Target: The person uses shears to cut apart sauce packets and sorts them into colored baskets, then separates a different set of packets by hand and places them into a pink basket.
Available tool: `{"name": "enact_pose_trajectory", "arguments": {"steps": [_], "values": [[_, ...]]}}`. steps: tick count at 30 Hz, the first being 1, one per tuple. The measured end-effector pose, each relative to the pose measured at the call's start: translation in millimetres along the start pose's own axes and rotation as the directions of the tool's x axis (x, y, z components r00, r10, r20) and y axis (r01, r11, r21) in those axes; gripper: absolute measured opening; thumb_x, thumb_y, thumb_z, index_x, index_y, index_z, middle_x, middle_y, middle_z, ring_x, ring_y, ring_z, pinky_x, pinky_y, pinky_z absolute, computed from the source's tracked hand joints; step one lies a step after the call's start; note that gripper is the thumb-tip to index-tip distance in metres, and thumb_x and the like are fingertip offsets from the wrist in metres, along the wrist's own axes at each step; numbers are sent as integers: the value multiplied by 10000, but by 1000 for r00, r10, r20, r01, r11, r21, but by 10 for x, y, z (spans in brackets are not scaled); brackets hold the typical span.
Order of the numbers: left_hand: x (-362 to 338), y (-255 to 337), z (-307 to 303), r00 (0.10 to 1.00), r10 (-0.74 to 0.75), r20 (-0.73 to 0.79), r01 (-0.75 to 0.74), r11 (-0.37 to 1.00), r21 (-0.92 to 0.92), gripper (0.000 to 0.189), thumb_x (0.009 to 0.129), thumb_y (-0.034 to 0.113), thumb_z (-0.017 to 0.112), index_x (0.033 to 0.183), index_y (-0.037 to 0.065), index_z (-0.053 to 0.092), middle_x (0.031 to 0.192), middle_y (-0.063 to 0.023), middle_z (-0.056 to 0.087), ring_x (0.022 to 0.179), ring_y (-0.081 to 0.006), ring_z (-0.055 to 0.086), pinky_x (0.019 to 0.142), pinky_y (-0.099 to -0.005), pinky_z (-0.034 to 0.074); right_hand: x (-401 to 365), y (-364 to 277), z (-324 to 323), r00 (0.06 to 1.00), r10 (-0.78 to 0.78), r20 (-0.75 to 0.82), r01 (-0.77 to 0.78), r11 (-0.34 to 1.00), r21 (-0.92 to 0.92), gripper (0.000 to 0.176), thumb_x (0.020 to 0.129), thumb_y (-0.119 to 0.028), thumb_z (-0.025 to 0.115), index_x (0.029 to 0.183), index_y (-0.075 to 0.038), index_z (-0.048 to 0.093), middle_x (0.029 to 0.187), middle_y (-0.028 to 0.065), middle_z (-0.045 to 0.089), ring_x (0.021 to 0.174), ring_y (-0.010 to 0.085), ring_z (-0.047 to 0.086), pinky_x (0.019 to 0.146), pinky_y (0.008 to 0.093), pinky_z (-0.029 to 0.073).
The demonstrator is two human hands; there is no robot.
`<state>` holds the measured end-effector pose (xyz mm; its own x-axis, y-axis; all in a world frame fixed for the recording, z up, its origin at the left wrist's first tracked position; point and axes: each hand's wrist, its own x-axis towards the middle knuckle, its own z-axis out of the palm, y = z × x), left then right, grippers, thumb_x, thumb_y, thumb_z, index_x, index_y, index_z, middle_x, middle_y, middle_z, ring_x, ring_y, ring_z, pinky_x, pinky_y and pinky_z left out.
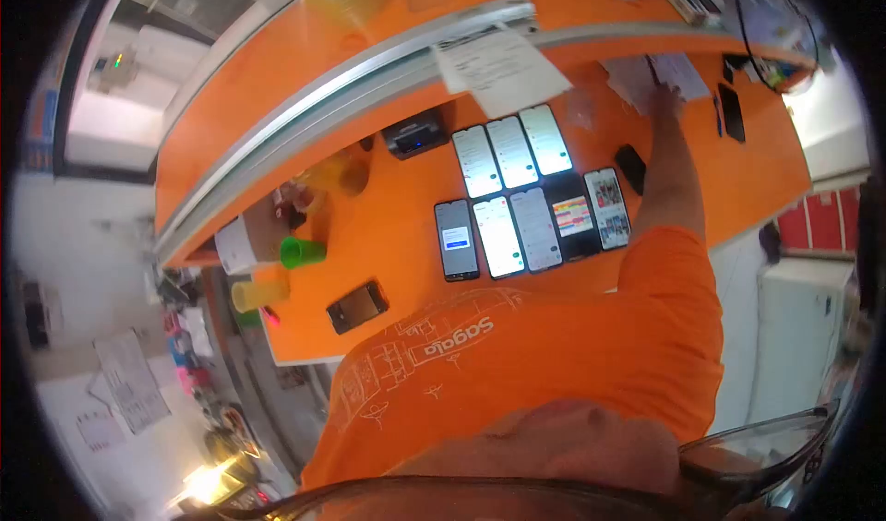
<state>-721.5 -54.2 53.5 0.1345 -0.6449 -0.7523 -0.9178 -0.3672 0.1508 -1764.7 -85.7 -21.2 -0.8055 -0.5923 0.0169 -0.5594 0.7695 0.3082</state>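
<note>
My right arm reaches forward across the orange table, and my right hand (666,101) rests over white papers (688,73) at the back right. Its fingers look closed around a thin dark pen (652,67), though this spot is small and blurred. Left of the forearm several phones lie in two rows, many with lit screens, among them a phone with a colourful picture screen (607,209) and a phone with a bright white screen (499,237). Close to the forearm is a dark phone (630,168). My left hand is out of view.
A raised ledge with a metal edge (369,73) crosses the table, with a printed sheet (503,69) hanging over it. A small black device (415,135), a green cup (303,252), a yellow cup (259,294) and another phone (358,306) are leftward. Far right lies a black phone (731,112).
</note>
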Motion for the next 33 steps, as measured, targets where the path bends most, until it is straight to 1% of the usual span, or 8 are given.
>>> {"name": "enact_pose_trajectory", "arguments": {"steps": [5, 11, 17, 22, 24, 27, 28, 33], "values": [[-144, -415, 166, 999, -19, -39, 16, 998, -60, 312, 833, 250, 662, 999, -10, 704, 855, -107, 711, 735, -182, 672, 635, -325, 517, 257, 97, 145, 999, 34, 19, -39, 947, 320, 875, 810, -605, 574, 1464, -76, 329, 1236, 177, 593, 1060, 384, 605, 884, 571, 477], [-405, -1083, 267, 993, -95, -70, 87, 990, -110, 308, 833, 246, 661, 1000, -8, 707, 855, -105, 711, 734, -179, 672, 632, -322, 516, -168, 144, 95, 999, -16, -40, 37, 788, 614, 778, 851, -509, 579, 1425, -30, 364, 1142, 158, 609, 981, 322, 604, 827, 498, 480], [-364, -2168, 67, 980, -182, -80, 135, 904, -405, 304, 834, 243, 660, 1000, -7, 710, 855, -102, 712, 732, -176, 672, 630, -320, 516, -1353, 515, -301, 995, 6, 95, -95, -6, 995, 680, 893, -413, 585, 1386, 16, 399, 1047, 139, 626, 903, 260, 603, 771, 426, 482], [-388, -2758, -32, 973, -185, -137, -88, 253, -964, 253, 905, 208, 555, 1034, 60, 716, 867, -35, 673, 762, -140, 621, 684, -310, 507, -2583, 82, -938, 939, -277, 203, -312, -442, 841, 599, 928, -334, 590, 1354, 55, 428, 969, 123, 639, 837, 208, 603, 724, 365, 484], [-46, -3452, 110, 978, -184, -97, -114, -85, -990, 210, 916, 135, 527, 1041, 28, 657, 881, -69, 647, 779, -178, 615, 728, -332, 512, -3110, -404, -1222, 826, -537, 174, -417, -372, 830, 567, 941, -302, 592, 1341, 71, 440, 938, 116, 645, 811, 188, 603, 705, 341, 485], [495, -4461, 136, 994, -92, -66, -98, -408, -908, 637, 886, -29, 437, 1488, 82, 263, 1042, -140, 629, 871, -205, 613, 807, -328, 514, -4217, -1444, -1904, 457, -885, 88, -304, -63, 950, 407, 930, -229, 621, 1235, 24, 529, 829, 40, 589, 694, 161, 547, 660, 330, 473], [-20, -3948, -362, 973, -218, -75, -164, -427, -889, 653, 878, -66, 407, 1491, 117, 272, 1129, -161, 631, 837, -184, 620, 797, -325, 528, -4849, -2052, -2430, 451, -891, 55, -305, -95, 948, 289, 934, -187, 612, 1142, 3, 546, 726, 32, 543, 642, 158, 522, 611, 315, 446], [104, -4702, -877, 991, 56, -123, -86, -437, -895, 421, 930, 89, 498, 1351, 83, 501, 1208, -141, 613, 999, -260, 648, 890, -364, 527, -6608, -4158, -3627, 46, -998, 47, 39, 49, 998, 159, 968, -179, 561, 1002, -24, 555, 714, 44, 523, 638, 132, 503, 611, 303, 425]]}}
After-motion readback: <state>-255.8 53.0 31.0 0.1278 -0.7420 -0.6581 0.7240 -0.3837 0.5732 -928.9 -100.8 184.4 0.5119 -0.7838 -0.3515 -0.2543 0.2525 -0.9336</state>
